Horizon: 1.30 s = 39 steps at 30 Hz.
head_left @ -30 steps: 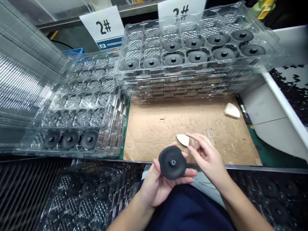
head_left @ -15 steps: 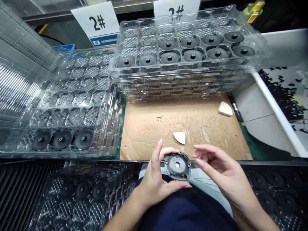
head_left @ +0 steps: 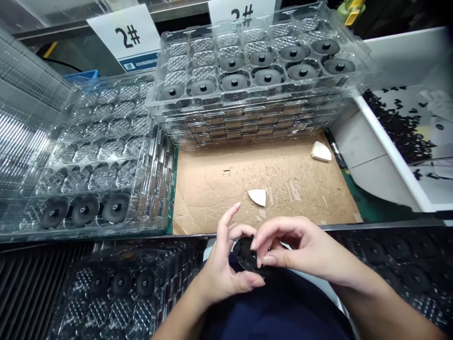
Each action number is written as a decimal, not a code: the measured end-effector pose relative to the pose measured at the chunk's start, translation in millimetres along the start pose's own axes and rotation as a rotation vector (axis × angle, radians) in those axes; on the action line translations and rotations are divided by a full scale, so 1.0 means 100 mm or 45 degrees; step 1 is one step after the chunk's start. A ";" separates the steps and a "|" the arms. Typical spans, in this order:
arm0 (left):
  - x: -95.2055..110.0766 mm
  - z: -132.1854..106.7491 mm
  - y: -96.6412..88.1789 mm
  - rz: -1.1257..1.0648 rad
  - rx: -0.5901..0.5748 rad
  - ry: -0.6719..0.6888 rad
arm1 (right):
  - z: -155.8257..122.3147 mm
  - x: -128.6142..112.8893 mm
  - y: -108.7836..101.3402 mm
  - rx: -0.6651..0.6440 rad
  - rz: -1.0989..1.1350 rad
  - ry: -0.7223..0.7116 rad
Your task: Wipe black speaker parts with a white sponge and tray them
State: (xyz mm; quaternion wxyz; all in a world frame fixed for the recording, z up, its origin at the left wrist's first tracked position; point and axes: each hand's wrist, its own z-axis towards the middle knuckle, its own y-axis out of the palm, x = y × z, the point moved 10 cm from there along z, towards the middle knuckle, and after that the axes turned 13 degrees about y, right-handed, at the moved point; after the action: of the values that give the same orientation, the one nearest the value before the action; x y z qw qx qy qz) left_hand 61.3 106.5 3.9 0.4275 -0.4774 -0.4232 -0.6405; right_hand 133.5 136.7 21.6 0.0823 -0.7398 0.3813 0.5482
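Observation:
My left hand (head_left: 221, 264) grips a round black plastic cover (head_left: 243, 252) by its edge, above my lap near the table's front edge. Thumb and fingers curl round the cover's rim, and the index finger sticks up. My right hand (head_left: 299, 243) reaches over the cover's right side, thumb and fingertips pinched together against it. Whatever lies in that pinch is hidden or too small to name. Beyond the hands, a white wedge-shaped piece (head_left: 257, 197) rests on a cardboard sheet (head_left: 201, 189).
Stacked clear trays (head_left: 212, 115) with black covers stand at the back; another tray stack (head_left: 148, 198) stands left. A second white wedge (head_left: 321, 151) lies beside a black pen-like item (head_left: 335, 148). At right, a white bin (head_left: 389, 153) holds small black parts (head_left: 399, 127). More trays sit below.
My right hand has moved left from beside the cover onto it, its fingers now pinched. The cover has tilted and shifted slightly left and down with my left hand. The view has turned slightly.

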 end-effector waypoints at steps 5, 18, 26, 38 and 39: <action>-0.01 0.02 0.05 -0.014 -0.031 -0.044 | 0.01 0.08 0.01 -0.079 0.105 0.019; 0.07 0.17 0.03 0.162 -0.016 0.088 | -0.12 0.22 -0.29 0.194 0.257 -0.045; 0.03 0.22 -0.02 0.190 0.047 0.078 | -0.15 0.22 -0.51 0.311 0.330 -0.126; -0.15 0.33 0.10 -0.030 -0.041 -0.123 | -0.09 0.13 -0.49 0.263 0.020 -0.029; -0.17 0.32 0.12 -0.069 -0.042 -0.163 | -0.07 0.13 -0.47 0.227 0.059 -0.019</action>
State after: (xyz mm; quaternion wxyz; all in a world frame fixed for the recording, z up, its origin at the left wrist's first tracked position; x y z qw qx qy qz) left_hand 83.7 136.5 -5.4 0.3743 -0.5126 -0.4517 -0.6269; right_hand 171.1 159.7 -1.2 0.1381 -0.7164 0.4449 0.5193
